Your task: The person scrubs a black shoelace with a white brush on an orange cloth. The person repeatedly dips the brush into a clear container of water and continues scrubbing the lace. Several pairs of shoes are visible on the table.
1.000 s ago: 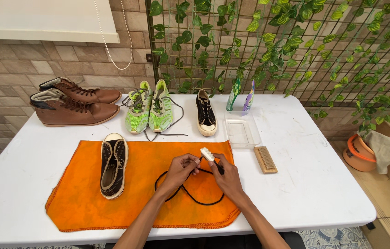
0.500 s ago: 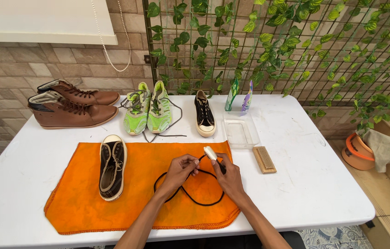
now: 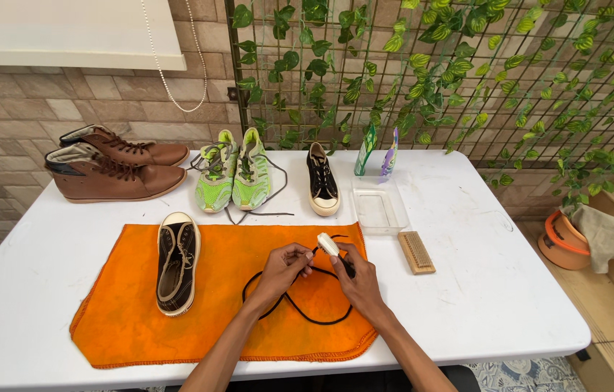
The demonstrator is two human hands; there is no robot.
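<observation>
Table (image 3: 481, 305), white and long, carries everything, with a brick wall and a leaf-covered wire trellis (image 3: 467, 72) behind it. Orange cloth (image 3: 133, 319) covers its near middle. On the cloth's left lies a black sneaker (image 3: 176, 263) with a cream sole, toe pointing near, its eyelets empty. Its mate (image 3: 321, 178) stands farther off, right of a pair of green running shoes (image 3: 234, 170); brown lace-up boots (image 3: 115, 168) sit at the far left. A clear plastic tray (image 3: 379, 209) and a wooden brush (image 3: 416, 252) lie right of the cloth, and two small sachets (image 3: 377, 151) stand beyond the tray.

The black shoelace (image 3: 300, 313) is thin and dark, sprawled in loose loops on the cloth just near of both hands. One end rises to the left hand (image 3: 283, 270), whose thumb and fingertips are pinched together on it. The right hand (image 3: 358, 279) is closed around a small brush with a whitish head (image 3: 329, 244), the head just beside the pinched stretch of lace; whether it touches cannot be told.
</observation>
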